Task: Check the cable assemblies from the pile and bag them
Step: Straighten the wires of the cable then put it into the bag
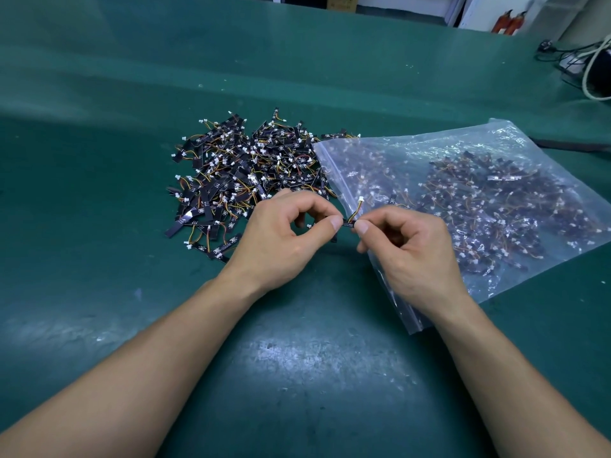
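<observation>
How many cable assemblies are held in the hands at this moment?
1: one cable assembly, pinched between the left hand and right hand beside the bag; fingers could hide another.

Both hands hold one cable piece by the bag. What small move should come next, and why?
Probably the right hand slips the cable piece into the bag. Both it and the left hand pinch its black strip, white plug up, right at the bag's zip edge; the bag already holds many like it. Whether the mouth is open is unclear.
</observation>
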Motion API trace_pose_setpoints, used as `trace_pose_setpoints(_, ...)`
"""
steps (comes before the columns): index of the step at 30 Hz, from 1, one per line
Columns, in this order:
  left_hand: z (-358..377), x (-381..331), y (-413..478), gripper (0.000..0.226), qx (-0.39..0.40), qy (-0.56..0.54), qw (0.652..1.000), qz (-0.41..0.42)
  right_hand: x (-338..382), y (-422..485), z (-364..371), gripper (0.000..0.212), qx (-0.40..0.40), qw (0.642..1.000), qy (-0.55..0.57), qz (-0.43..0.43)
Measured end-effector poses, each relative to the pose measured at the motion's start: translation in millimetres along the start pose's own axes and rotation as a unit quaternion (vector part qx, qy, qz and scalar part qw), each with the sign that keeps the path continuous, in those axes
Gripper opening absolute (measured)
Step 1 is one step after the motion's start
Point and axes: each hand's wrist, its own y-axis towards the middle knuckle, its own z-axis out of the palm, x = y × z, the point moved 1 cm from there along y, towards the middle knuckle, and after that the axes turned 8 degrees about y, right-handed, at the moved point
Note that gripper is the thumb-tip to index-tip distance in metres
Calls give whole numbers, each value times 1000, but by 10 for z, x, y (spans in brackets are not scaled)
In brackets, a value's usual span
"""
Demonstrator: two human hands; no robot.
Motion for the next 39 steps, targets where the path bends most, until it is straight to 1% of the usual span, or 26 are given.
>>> trace_pose_setpoints(8,-4,0,-1,11,-10,9,1000,0,-6,-3,13,12,4,999,21,24)
trace_pose_setpoints(18,3,9,3,8,4,3,1000,-4,-14,12,6,17,5,1000,-1,11)
trace_pose_setpoints(26,-2,7,2,11,-11,23,1000,12,-7,2,5,12,2,999,29,30)
trace_pose_setpoints(33,12,12,-1,8,1,16,1000,6,-10,9,2,14,8,1000,-3,8)
trace_pose_setpoints(39,9,15,3,10,-13,16,1000,0,-9,4,0,12,9,1000,19,20)
